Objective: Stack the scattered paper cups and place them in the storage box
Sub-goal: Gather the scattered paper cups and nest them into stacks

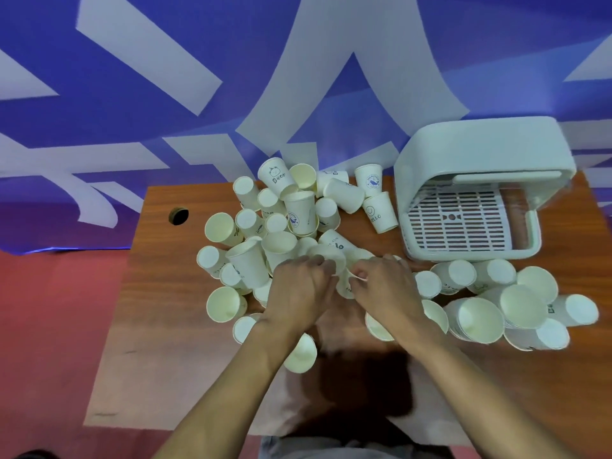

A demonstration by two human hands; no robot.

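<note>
Head view, paper cups (299, 210): many lie and stand all over the brown surface (159, 293), some just beside the box.
Storage box (480, 150): white, at the far right of the surface, lid up, a grid (457, 220) inside.
Left hand (299, 289): fingers bent down on the pile; cannot tell if they grip.
Right hand (385, 286): fingers pinch a middle cup (344, 288) between both hands.

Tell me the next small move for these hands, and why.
Probably slide the cup in the left hand into the second cup pinched by the right hand: both hands grip cups mid-pile, and the storage box shows only its grate.
</note>
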